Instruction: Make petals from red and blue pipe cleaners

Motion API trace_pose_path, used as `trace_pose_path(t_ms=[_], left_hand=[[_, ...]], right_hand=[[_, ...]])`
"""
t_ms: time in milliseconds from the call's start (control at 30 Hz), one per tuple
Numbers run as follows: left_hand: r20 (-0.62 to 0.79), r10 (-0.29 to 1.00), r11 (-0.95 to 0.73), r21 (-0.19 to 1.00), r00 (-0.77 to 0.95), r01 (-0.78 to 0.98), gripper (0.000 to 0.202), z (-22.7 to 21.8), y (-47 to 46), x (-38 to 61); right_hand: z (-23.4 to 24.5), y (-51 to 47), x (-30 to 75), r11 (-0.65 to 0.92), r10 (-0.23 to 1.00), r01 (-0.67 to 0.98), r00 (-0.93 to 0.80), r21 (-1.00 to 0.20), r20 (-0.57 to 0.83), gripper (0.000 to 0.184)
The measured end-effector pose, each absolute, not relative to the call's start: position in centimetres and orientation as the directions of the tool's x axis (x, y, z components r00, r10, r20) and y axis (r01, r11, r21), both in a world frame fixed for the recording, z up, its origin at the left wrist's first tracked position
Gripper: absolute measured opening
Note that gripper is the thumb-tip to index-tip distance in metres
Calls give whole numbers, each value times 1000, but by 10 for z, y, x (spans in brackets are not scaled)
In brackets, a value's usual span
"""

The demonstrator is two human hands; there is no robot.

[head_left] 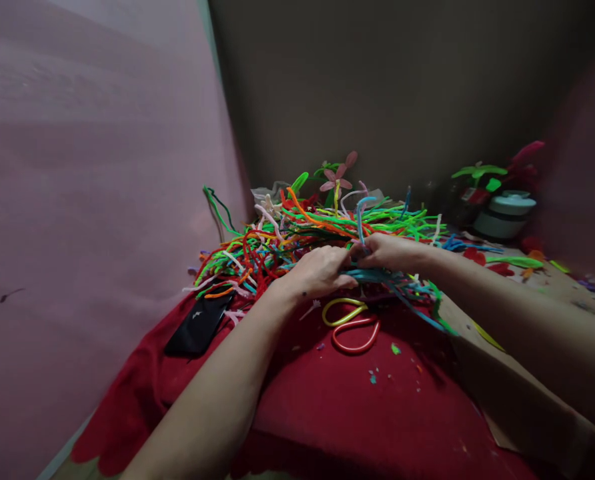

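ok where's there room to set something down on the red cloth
The near red cloth, between the left forearm and the cardboard, this side of the red loop and small scraps. Crowded: the pile of fuzzy stems around the left hand and right hand.

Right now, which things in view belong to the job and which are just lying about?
In the job, seemingly:
- blue fuzzy stem in the right hand
- heaped fuzzy stems by the left hand
- yellow and red loops, perhaps scissor handles

Just lying about, it seems:
- black phone
- pale lidded canister
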State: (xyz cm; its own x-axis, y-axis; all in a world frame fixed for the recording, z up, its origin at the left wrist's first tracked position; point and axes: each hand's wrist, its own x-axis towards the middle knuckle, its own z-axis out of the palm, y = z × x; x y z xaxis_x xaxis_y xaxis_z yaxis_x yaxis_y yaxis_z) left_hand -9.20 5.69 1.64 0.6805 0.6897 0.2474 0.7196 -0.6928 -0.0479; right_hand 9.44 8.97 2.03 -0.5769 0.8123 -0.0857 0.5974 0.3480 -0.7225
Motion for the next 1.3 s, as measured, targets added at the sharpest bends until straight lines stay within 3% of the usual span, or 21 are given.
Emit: trace_pose_path(t_ms=[200, 433, 533, 633, 733, 833, 1000, 1100, 1167, 1233, 1300], left_hand=[[281, 686, -659, -149, 671, 737, 19, 11, 57, -87], [422, 771, -480, -106, 477, 871, 18, 37, 54, -113], [672, 735, -357, 276, 86, 892, 8, 49, 61, -129], [726, 627, -513, 658, -283, 551, 8, 57, 69, -138], [674, 533, -705, 688, -511, 171, 10, 65, 68, -143], [629, 513, -756, 653, -584, 38, 10, 72, 63, -148], [574, 723, -631, 775, -384, -28, 8, 67, 63, -144], [596, 788, -557, 797, -153, 232, 5, 52, 66, -128], [589, 808, -536, 723, 16, 436, 8, 40, 67, -116], [623, 767, -548, 512, 154, 662, 8, 29, 67, -106], [561, 773, -522, 299, 295, 799, 13, 19, 66, -98]], right_hand=[[17, 84, 96, 329, 786, 530, -612, -782, -84, 26], [2, 80, 96, 271, 795, 573, -587, -774, -155, 12], [-1, 78, 96, 257, 789, 574, -589, -778, -174, 12], [-3, 77, 94, 253, 797, 576, -579, -777, -169, 13], [-8, 79, 92, 275, 811, 588, -567, -761, -144, 10], [-14, 81, 90, 292, 819, 596, -560, -748, -126, 10], [-14, 77, 90, 336, 827, 557, -560, -760, -45, 16], [-6, 70, 89, 354, 838, 509, -544, -784, 25, 29], [2, 63, 90, 351, 846, 475, -530, -807, 56, 33], [11, 57, 92, 346, 854, 437, -513, -831, 86, 38], [21, 52, 94, 383, 851, 408, -505, -829, 144, 40]])
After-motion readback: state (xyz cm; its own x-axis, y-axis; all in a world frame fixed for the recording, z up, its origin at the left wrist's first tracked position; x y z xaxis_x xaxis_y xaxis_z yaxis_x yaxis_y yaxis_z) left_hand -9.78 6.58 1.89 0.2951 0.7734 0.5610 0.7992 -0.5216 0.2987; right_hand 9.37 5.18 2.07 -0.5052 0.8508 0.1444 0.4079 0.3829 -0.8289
